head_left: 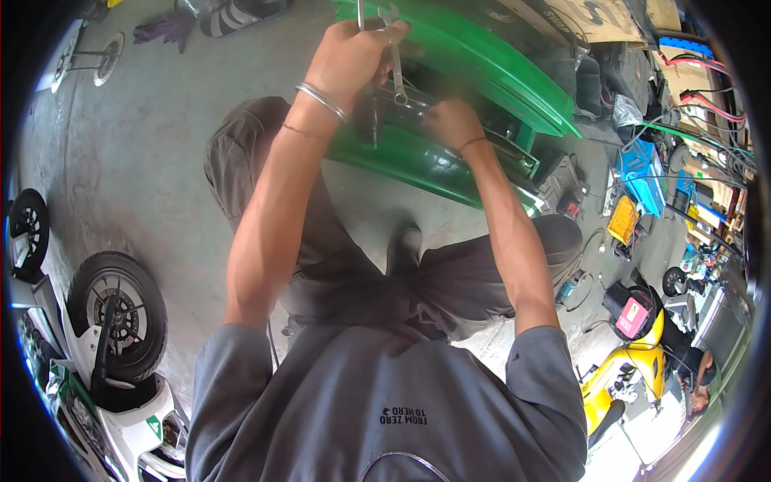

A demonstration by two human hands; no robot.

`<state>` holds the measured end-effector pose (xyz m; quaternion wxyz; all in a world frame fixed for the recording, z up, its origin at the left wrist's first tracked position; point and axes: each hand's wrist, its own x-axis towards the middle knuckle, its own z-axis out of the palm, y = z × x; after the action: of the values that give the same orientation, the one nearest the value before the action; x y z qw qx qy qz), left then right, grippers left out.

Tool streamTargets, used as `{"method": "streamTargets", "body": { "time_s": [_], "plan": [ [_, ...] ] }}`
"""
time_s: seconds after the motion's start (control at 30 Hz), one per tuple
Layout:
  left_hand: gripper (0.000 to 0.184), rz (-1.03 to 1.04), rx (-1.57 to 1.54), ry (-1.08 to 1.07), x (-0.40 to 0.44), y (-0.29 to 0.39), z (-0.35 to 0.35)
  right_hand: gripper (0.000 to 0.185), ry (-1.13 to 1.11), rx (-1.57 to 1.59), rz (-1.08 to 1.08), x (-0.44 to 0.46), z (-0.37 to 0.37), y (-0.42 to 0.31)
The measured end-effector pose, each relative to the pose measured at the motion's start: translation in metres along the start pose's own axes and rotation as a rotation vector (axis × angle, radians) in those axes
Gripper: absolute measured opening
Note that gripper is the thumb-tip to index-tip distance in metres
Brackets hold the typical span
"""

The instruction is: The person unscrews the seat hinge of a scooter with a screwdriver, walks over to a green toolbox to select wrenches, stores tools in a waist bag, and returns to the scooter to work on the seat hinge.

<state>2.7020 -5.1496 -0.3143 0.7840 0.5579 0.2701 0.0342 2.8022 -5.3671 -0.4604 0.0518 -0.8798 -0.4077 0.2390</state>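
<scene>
My left hand (353, 56) is closed around a combination wrench (397, 76), its ring end hanging downward. A shiny metal rod (361, 12) sticks up from the same fist; its kind cannot be made out. Below and to the right stands a green metal toolbox (438, 163), its lid (514, 72) raised. My right hand (454, 122) reaches down at the toolbox opening, where shiny metal shows beside the fingers. Motion smears those fingers, so what they touch or grip is unclear.
Sandals (233, 18) and a purple glove (165, 30) lie on the floor. Motorcycle wheels (116, 313) are at left. A blue case (640, 173), cables and a yellow motorcycle (634, 369) are at right. Another person (697, 390) is at far right.
</scene>
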Motion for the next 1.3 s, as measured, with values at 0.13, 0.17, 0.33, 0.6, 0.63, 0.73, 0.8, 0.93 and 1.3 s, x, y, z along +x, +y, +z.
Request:
{"method": "streamTargets", "body": {
  "time_s": [0.13, 0.17, 0.33, 0.6, 0.63, 0.73, 0.8, 0.93, 1.3],
  "plan": [
    [0.033, -0.001, -0.012, 0.005, 0.008, -0.002, -0.001, 0.016, 0.080, 0.147, 0.008, -0.009, 0.003, 0.008],
    [0.032, 0.003, -0.010, 0.012, 0.008, 0.000, 0.000, 0.016, 0.110, 0.201, 0.000, -0.009, 0.003, 0.009],
    [0.031, 0.000, 0.004, 0.005, 0.004, 0.001, 0.002, 0.018, 0.050, 0.103, 0.068, -0.003, -0.001, 0.000],
    [0.031, 0.005, 0.031, 0.015, 0.007, -0.002, 0.004, 0.031, 0.081, -0.010, 0.174, -0.008, -0.006, 0.000],
    [0.031, 0.008, 0.033, 0.014, 0.006, -0.001, 0.005, 0.030, 0.075, 0.100, 0.146, -0.008, -0.009, -0.004],
    [0.031, 0.008, 0.028, 0.016, 0.003, 0.000, 0.004, 0.028, 0.033, 0.270, 0.017, 0.000, -0.007, -0.010],
    [0.031, 0.023, -0.022, -0.013, 0.001, 0.000, 0.004, 0.028, -0.005, 0.332, -0.072, 0.007, -0.001, -0.008],
    [0.029, 0.013, 0.009, 0.006, 0.003, 0.001, 0.004, 0.032, -0.241, 0.111, -0.197, 0.027, -0.012, -0.007],
    [0.030, 0.008, -0.006, 0.002, 0.001, 0.000, -0.001, 0.037, -0.389, -0.176, -0.211, 0.017, -0.067, -0.052]
  ]
}}
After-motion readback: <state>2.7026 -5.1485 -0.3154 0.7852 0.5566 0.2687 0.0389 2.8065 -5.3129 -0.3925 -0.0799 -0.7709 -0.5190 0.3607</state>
